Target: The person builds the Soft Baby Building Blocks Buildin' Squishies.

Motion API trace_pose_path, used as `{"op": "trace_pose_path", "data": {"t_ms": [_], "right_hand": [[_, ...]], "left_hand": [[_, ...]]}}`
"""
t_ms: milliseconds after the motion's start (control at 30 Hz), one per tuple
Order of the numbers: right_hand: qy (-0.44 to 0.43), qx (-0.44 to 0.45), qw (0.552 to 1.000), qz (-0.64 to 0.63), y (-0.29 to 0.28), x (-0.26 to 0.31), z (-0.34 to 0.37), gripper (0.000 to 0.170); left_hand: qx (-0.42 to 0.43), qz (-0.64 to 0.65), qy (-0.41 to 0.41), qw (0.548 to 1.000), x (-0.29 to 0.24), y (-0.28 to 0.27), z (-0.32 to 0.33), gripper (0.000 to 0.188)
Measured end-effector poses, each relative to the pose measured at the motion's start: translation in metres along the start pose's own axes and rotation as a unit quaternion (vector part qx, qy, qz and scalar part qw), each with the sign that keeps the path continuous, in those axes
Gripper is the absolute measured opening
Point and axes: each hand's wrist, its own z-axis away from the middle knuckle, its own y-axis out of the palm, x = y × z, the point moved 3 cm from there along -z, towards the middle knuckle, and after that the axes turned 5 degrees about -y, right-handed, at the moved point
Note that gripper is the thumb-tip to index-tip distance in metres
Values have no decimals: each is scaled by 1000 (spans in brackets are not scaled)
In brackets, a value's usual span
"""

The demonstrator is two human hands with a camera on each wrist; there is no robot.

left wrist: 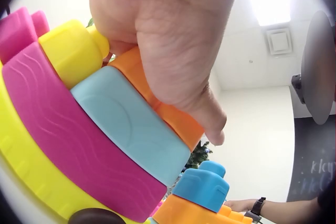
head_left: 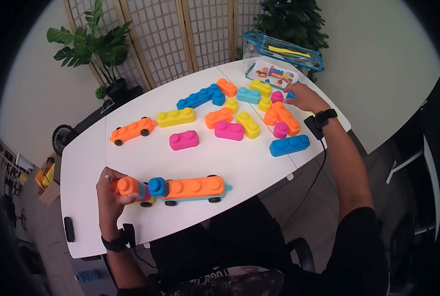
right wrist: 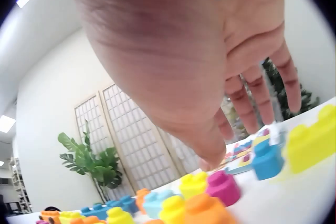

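Note:
In the head view my left hand (head_left: 110, 192) grips an orange block (head_left: 128, 186) at the top of a stack on a wheeled toy car. Under it in the left wrist view are a light blue block (left wrist: 131, 113), a magenta block (left wrist: 79, 129) and the yellow car base (left wrist: 31, 166); the far fingers are hidden. A second car carries a long orange block (head_left: 195, 186) with a small blue block (head_left: 158, 187) on its end. My right hand (head_left: 306, 97) hovers with fingers spread and extended over a small blue block (right wrist: 267, 159) at the table's right side.
Several loose blocks cover the table's far half, among them a long yellow block (head_left: 176, 117) and a blue block (head_left: 289, 145). An orange wheeled car (head_left: 132, 130) stands at the left. A printed card (head_left: 274, 74) and a clear zip bag (head_left: 286, 51) lie at the back right.

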Motion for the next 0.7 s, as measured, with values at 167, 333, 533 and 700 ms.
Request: {"op": "trace_pose_path", "data": {"t_ms": [167,333,533,700], "right_hand": [[3,26,998,65,-2,36,-57,45],[81,182,964,173,-3,8,-82,51],[209,314,925,-36,-2,10,-20,53],[184,263,946,-53,-3,-33,-7,58]], "left_hand": [[-6,-7,10,1000,-5,2,1,73],[-14,-32,-6,999,-3,2,1,75],[-18,-29,10,999,1,1,1,76],[-15,-24,15,999,-4,2,0,77]]}}
